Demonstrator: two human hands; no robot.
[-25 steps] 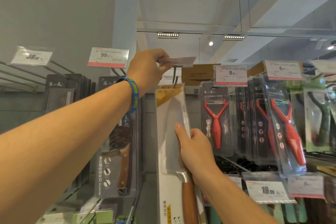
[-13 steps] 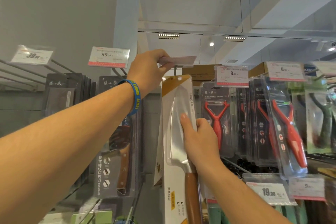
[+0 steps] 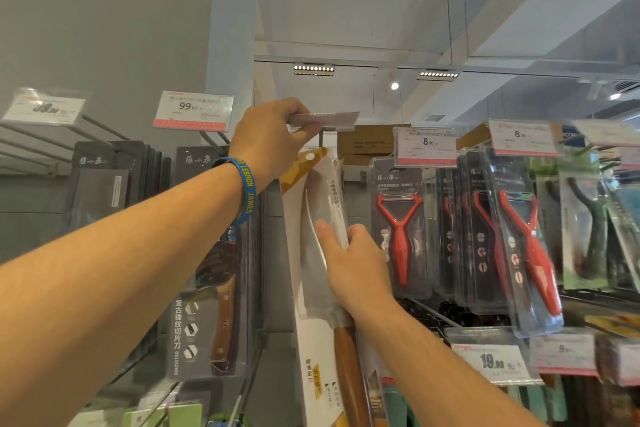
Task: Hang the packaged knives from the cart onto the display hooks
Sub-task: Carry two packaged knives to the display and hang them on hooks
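Shop display racks are lining the wall, red peelers (image 3: 398, 229) hanging at right. Over the last second the packaged knife (image 3: 313, 281) has been rising and tilting. Its hang hole (image 3: 310, 156) is now sitting just below the hook (image 3: 322, 137), seemingly not yet threaded. The left hand (image 3: 273, 139) is reaching up, pinching the price tag (image 3: 325, 118) clear, while the right hand (image 3: 356, 263) is gripping the package's edge.

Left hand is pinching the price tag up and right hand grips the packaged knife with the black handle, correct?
Not quite. The head view shows the packaged knife has a brown wooden handle, not a black one. The rest holds: the left hand pinches the price tag up, and the right hand grips the knife.
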